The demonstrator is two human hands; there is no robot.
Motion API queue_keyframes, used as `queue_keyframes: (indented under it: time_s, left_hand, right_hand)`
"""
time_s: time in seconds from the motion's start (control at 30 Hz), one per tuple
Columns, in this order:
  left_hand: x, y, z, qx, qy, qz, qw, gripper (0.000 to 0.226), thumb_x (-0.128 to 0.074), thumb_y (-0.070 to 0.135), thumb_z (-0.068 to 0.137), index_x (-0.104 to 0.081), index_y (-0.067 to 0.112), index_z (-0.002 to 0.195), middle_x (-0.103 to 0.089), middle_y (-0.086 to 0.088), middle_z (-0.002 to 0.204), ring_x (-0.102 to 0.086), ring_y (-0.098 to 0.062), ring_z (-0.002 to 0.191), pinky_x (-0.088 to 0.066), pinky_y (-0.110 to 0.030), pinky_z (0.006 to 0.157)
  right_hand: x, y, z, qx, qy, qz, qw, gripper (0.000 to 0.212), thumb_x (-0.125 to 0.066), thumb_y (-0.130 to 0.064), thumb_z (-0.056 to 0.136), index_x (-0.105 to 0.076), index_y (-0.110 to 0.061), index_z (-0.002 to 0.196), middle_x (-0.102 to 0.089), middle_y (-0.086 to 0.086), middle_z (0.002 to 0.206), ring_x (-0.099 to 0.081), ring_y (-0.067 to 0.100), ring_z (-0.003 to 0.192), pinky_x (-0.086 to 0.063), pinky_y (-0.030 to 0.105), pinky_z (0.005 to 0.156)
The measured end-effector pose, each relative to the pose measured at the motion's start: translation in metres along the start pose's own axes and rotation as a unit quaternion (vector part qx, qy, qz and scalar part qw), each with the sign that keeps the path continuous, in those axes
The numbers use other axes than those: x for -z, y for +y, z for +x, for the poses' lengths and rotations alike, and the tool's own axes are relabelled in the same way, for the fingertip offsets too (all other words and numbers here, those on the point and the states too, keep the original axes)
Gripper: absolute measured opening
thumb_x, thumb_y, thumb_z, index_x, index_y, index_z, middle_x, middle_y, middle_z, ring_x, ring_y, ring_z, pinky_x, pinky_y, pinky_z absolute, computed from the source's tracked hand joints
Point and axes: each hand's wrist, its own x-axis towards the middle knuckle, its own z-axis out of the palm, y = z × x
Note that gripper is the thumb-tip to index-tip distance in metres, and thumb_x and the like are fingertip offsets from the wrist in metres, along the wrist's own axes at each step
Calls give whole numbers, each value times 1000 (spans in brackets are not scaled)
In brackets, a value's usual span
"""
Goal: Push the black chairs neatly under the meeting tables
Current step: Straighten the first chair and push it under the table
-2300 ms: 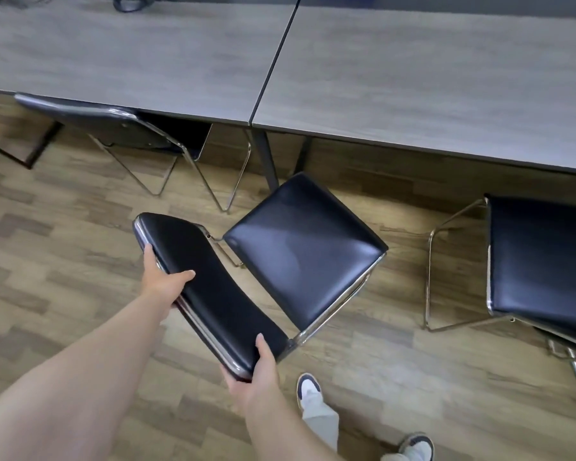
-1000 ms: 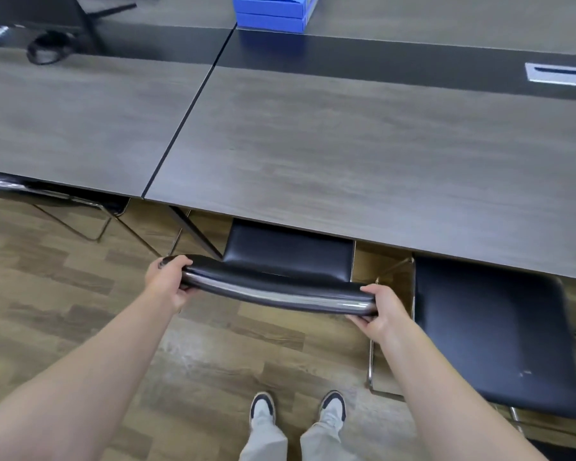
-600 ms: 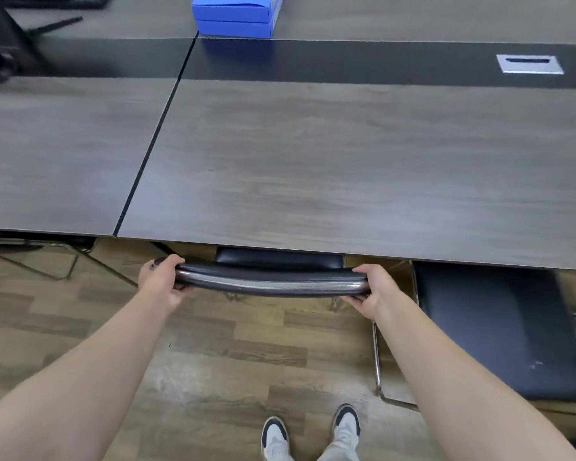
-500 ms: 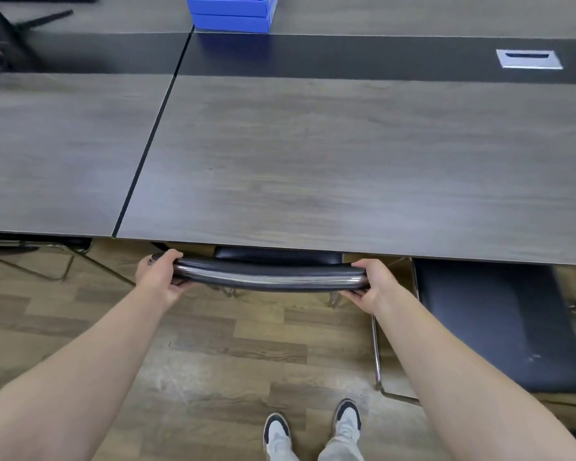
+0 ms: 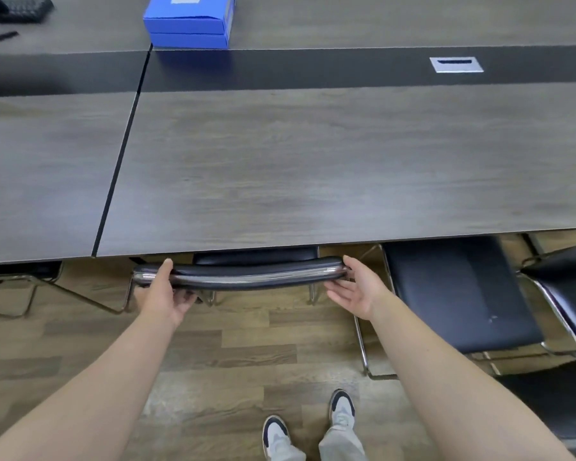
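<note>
A black chair with a chrome frame stands pushed under the grey meeting table. Only its curved backrest and a thin strip of seat show past the table's edge. My left hand rests against the backrest's left end, thumb laid over the top and fingers loose below it. My right hand is beside the right end, palm up and fingers spread, with only the thumb near the rail. A second black chair to the right has its seat mostly out from under the table.
A third black chair stands at the far right edge. Another chair's chrome legs show under the left table. On the tables sit a blue box and a silver cable port. My feet are on the wooden floor.
The chair went from angled and out on the floor to straight and under the table. Both hands, which gripped the backrest ends, have loosened; the right hand has come off it.
</note>
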Motion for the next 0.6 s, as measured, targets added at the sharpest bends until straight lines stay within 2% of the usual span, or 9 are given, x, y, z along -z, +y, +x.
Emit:
queue_keyframes:
  time_s: [0.1, 0.2, 0.33, 0.4, 0.47, 0.53, 0.6]
  left_hand:
    - [-2, -28, -27, 9, -20, 16, 1000, 73, -80, 38, 82, -39, 21, 141, -62, -10, 128, -67, -33, 109, -54, -60, 91]
    - [-12, -60, -58, 19, -45, 59, 997, 86, -79, 42, 82, -33, 23, 153, -59, -5, 137, -64, -30, 112, -55, -56, 91]
    - [-30, -104, -108, 23, -94, 147, 984, 80, -75, 41, 87, -35, 24, 153, -52, -5, 149, -60, -30, 122, -53, -54, 97]
    - [-40, -125, -136, 23, -130, 190, 973, 63, -75, 39, 88, -47, 25, 142, -54, -2, 145, -60, -28, 122, -52, -51, 95]
    - [-51, -145, -161, 15, -161, 222, 962, 45, -75, 37, 88, -55, 25, 127, -58, 0, 139, -59, -27, 121, -52, -50, 94]
    - [-61, -164, -184, 0, -182, 247, 952, 46, -76, 37, 87, -57, 24, 127, -60, 1, 136, -60, -25, 119, -52, -50, 95]
    - [-74, -191, -212, -5, -200, 277, 940, 51, -76, 38, 87, -56, 26, 132, -60, 3, 133, -60, -22, 117, -53, -49, 95]
  right_hand:
    - [34, 5, -24, 44, 8, 11, 999, 50, -61, -30, 101, -47, -13, 146, -65, 14, 134, -68, 29, 113, -57, 40, 87]
    - [72, 4, -50, 74, 32, 9, 997, 45, -58, -26, 104, -50, -12, 146, -64, 12, 137, -68, 26, 113, -57, 39, 91]
    - [129, 2, -88, 115, 70, -15, 991, 38, -57, -24, 104, -53, -13, 140, -66, 9, 130, -69, 25, 110, -57, 37, 90]
    - [159, 0, -105, 146, 94, -37, 984, 33, -60, -24, 102, -55, -13, 133, -66, 8, 129, -69, 23, 108, -57, 35, 85]
    - [190, -4, -120, 183, 124, -70, 973, 29, -63, -26, 101, -57, -15, 127, -66, 8, 129, -70, 22, 108, -57, 36, 88]
    - [220, -7, -132, 213, 151, -101, 960, 35, -64, -29, 100, -56, -15, 132, -66, 7, 130, -70, 21, 109, -56, 39, 95]
    - [258, -13, -144, 234, 165, -117, 951, 45, -64, -30, 100, -53, -14, 140, -64, 7, 132, -69, 19, 109, -56, 40, 96]
